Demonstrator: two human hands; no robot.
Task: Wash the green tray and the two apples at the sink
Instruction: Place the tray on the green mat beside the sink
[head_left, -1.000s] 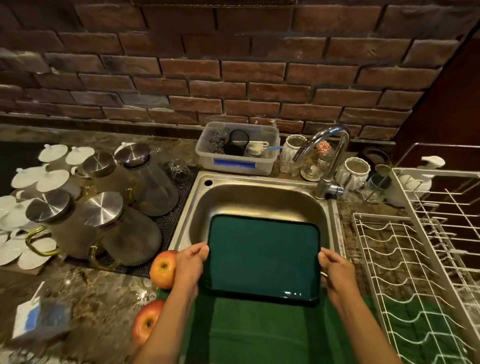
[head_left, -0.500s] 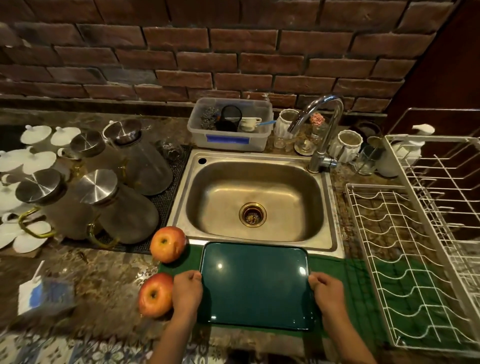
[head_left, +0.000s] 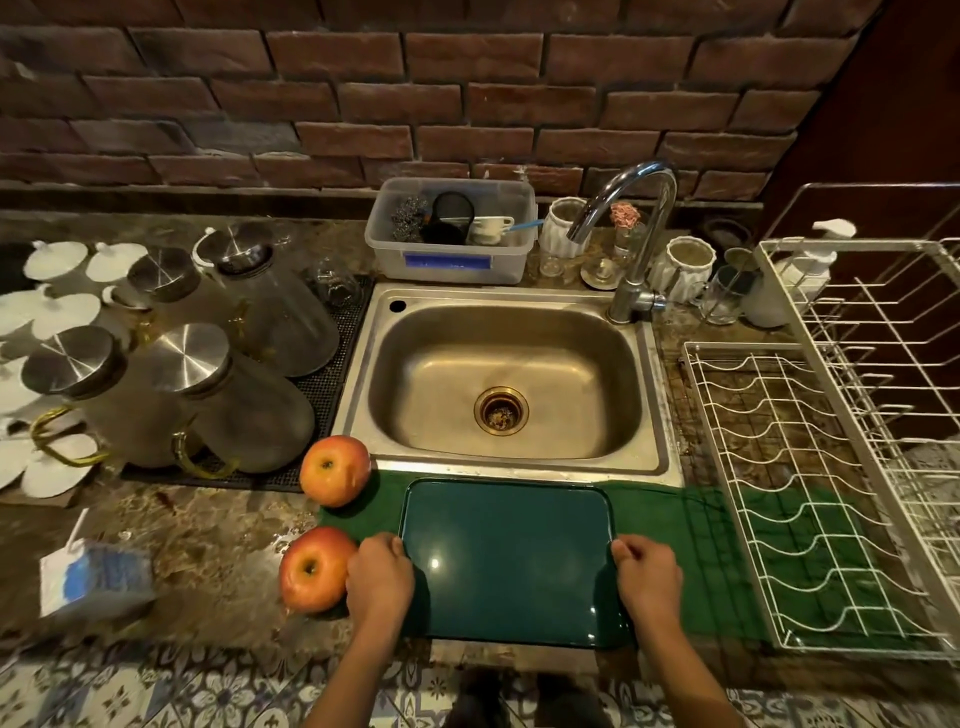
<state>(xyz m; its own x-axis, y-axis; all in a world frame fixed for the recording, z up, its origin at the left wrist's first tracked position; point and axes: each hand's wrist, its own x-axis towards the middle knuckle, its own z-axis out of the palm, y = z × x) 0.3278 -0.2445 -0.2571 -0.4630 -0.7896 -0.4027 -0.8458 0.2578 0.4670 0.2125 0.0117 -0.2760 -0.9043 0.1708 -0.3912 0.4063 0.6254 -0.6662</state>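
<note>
On the counter before the sink (head_left: 511, 470):
Apples (head_left: 313, 568): round, slick; left of tray.
Left hand (head_left: 380, 575): closed on left rim.
Green tray (head_left: 506, 558): judged stiff, light, glossy; best gripped by both rims.
Right hand (head_left: 647, 573): closed on right rim.

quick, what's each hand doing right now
Left hand: closed on the left edge of the green tray.
Right hand: closed on its right edge.

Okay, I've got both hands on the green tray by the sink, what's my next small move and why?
Probably lift the green tray forward into the sink. Your left hand and right hand grip its side edges, it lies on the green cloth before an empty basin, and the faucet looks off.
</note>
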